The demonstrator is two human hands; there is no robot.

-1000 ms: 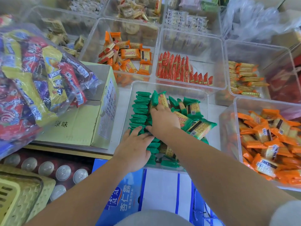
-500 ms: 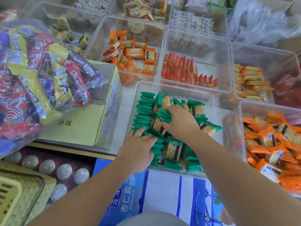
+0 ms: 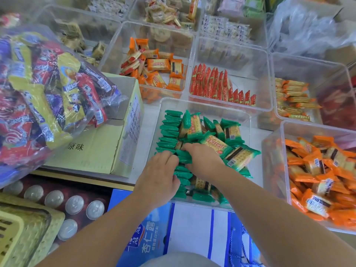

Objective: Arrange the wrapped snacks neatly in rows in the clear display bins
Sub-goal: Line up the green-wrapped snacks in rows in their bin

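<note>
A clear bin (image 3: 206, 105) in front of me holds green-wrapped cracker packs. A row of them (image 3: 170, 130) stands on edge along its left side; loose packs (image 3: 229, 143) lie jumbled on the right. My left hand (image 3: 159, 178) presses against the near end of the row, fingers curled on the green packs. My right hand (image 3: 204, 158) lies palm down beside it, its fingertips pinching green packs (image 3: 183, 155) in the row. The two hands almost touch.
Other clear bins surround this one: orange packs (image 3: 317, 170) at right, red packs (image 3: 213, 83) and more orange packs (image 3: 156, 66) behind. A cardboard box (image 3: 100, 149) with a bag of mixed snacks (image 3: 44, 93) is at left. Cans (image 3: 75, 205) and a blue carton (image 3: 146, 236) lie below.
My right hand reached over the loose packs, then drew back left to the row beside my left hand. The left hand stayed at the row's near end. Some loose packs shifted.
</note>
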